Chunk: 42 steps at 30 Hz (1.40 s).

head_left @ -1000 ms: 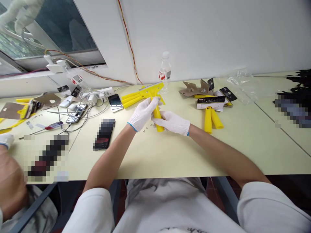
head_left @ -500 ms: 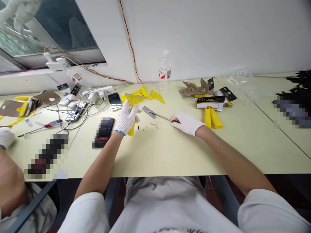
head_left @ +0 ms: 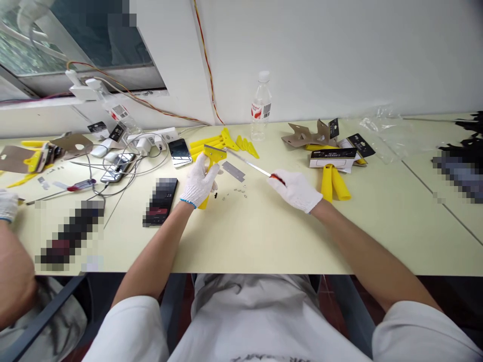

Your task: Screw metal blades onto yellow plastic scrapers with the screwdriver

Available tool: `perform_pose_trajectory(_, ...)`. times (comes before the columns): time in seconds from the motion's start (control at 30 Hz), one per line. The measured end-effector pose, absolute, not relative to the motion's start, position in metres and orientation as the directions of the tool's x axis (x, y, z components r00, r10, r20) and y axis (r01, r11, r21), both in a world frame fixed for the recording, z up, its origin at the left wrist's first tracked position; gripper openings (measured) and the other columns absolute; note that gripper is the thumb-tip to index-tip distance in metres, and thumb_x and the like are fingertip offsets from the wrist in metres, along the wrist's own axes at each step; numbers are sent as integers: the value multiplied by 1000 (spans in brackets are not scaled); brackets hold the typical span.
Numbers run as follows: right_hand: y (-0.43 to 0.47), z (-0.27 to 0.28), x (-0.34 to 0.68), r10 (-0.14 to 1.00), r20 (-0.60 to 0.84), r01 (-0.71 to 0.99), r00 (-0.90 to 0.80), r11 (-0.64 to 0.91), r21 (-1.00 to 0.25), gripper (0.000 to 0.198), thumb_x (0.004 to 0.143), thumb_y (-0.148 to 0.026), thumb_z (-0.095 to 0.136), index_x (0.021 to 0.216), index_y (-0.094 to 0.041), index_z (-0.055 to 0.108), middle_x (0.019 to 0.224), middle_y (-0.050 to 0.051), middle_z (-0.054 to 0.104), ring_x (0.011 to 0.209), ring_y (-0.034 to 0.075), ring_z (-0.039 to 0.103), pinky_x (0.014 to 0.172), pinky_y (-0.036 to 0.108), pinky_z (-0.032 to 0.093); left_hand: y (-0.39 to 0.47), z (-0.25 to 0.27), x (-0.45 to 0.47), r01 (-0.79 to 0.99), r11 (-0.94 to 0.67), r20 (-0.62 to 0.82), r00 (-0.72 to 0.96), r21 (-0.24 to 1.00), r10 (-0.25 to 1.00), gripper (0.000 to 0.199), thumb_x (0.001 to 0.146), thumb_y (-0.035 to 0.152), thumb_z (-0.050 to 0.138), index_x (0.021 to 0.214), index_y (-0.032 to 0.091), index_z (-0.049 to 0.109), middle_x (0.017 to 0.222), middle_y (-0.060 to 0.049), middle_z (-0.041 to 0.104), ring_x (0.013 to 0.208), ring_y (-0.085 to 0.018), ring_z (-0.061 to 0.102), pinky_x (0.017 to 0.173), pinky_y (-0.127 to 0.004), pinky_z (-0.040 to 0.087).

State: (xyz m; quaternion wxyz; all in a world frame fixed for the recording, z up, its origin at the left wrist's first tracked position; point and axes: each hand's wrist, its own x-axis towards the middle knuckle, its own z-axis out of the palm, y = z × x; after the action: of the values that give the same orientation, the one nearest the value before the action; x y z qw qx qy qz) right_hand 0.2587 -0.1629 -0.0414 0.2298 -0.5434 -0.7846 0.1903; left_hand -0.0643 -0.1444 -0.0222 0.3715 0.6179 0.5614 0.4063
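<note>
My left hand point(head_left: 199, 182), in a white knit glove, is closed around the handle of a yellow scraper point(head_left: 214, 154), whose head points up and away from me. My gloved right hand point(head_left: 296, 190) grips the red handle of a screwdriver point(head_left: 252, 165). The screwdriver's shaft reaches left and away, its tip close to the scraper's head. On the table between my hands lies a flat grey metal blade point(head_left: 234, 171). Several small screws or nuts point(head_left: 240, 190) and a small black piece point(head_left: 216, 195) are scattered nearer to me.
Yellow scraper parts point(head_left: 247, 146) and a water bottle point(head_left: 260, 108) are at the back. Yellow handles point(head_left: 335, 185) and cardboard packaging point(head_left: 307, 137) lie right. Phones point(head_left: 162, 201), cables and another screwdriver point(head_left: 81, 185) are left, beside another person's gloved hand point(head_left: 7, 205).
The screwdriver's tip has risen from over the metal blade toward the scraper's head. My right hand has shifted slightly, and the scraper has tilted a little. The camera view has moved slightly.
</note>
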Motion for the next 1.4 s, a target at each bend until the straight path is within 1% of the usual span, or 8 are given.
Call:
perform_pose_trajectory(0.77,-178,-36,243,947,92,696,-309,291,-656,40,111,-58,61,90,-24,61,81,5,68,75,23,63,73,34,44,-147,-23,-65,639,-115,98,62,761,993,46,109,34,61,153,21,61,107,-3,83,55,-13,66,61,-29,55)
perform_pose_trajectory(0.87,-180,-27,248,922,-123,561,-367,115,-820,55,109,-75,56,92,-24,63,74,1,58,64,18,50,60,30,39,-146,-25,-70,718,-173,164,83,674,983,46,109,36,62,152,22,64,104,-4,83,62,-17,68,64,-30,53)
perform_pose_trajectory(0.93,-178,-24,253,783,-362,406,-505,-154,-901,67,109,-86,44,96,-24,64,71,-2,51,54,15,37,49,27,31,-145,-26,-73,743,-210,195,109,636,975,47,109,38,62,153,21,65,105,-6,83,68,-19,70,67,-30,54)
perform_pose_trajectory(1.07,-174,-23,256,508,-505,261,-697,-477,-839,62,110,-85,40,93,-27,52,63,-8,37,45,12,17,39,24,18,-143,-27,-77,750,-245,208,145,614,967,46,108,38,62,150,19,68,109,-8,84,74,-20,71,73,-30,56)
perform_pose_trajectory(1.13,-175,-24,252,548,-500,271,-670,-447,-852,58,110,-83,43,92,-28,49,59,-10,30,45,13,14,39,24,17,-144,-24,-78,753,-253,213,152,607,965,45,108,37,61,148,19,70,112,-8,84,74,-19,71,74,-30,56)
perform_pose_trajectory(1.23,-180,-24,243,789,-367,412,-493,-159,-897,58,108,-81,50,86,-27,53,61,-6,37,50,15,29,48,27,26,-145,-19,-80,749,-252,188,171,613,967,43,109,38,59,146,20,71,112,-8,83,70,-18,68,71,-29,54)
perform_pose_trajectory(1.33,-185,-25,236,964,-46,669,-261,146,-728,54,106,-72,60,79,-25,55,71,2,55,67,20,51,63,32,37,-145,-16,-80,730,-226,138,179,645,974,44,109,36,58,150,21,70,108,-6,83,63,-15,64,67,-28,53)
perform_pose_trajectory(1.4,-185,-27,235,983,26,743,-181,154,-651,52,106,-69,63,80,-25,58,76,4,61,73,22,57,68,34,40,-146,-16,-80,723,-207,128,163,660,978,46,110,36,58,152,22,68,105,-5,83,59,-15,62,65,-27,52)
